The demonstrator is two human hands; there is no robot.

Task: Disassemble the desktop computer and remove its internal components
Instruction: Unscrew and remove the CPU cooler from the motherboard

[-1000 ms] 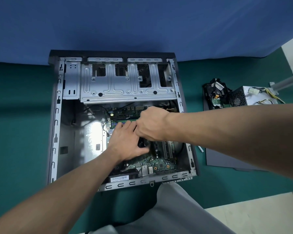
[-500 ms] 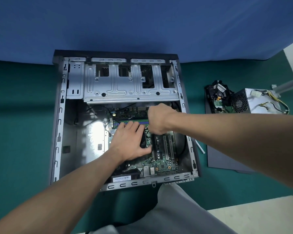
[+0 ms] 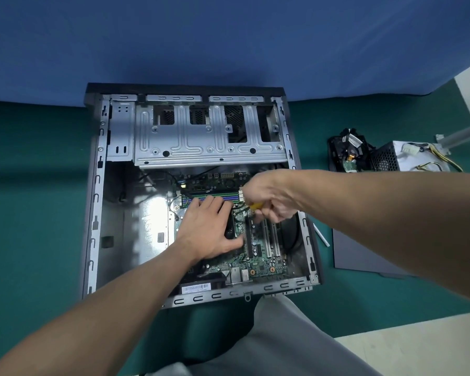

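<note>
An open desktop case (image 3: 94, 202) lies on its side on the green mat, with a silver drive cage (image 3: 201, 137) at the far end. The green motherboard (image 3: 258, 256) fills its near right part, with memory sticks (image 3: 212, 198) along its far edge. My left hand (image 3: 206, 230) rests flat on the board's middle, fingers straight, thumb beside a black block. My right hand (image 3: 269, 195) is curled round a yellow-handled tool (image 3: 255, 206), probably a screwdriver, whose tip points at the board near the memory slots. Most of the tool is hidden by the hand.
A removed black fan unit (image 3: 347, 153) and a grey power supply (image 3: 402, 156) with loose wires sit on the mat to the right. The dark side panel (image 3: 364, 256) lies flat beside the case. A blue backdrop hangs behind. My grey trouser leg (image 3: 277, 337) is at the bottom.
My right hand has drawn away to the right of my left hand, and the yellow tool handle now shows. My left hand has stayed on the board.
</note>
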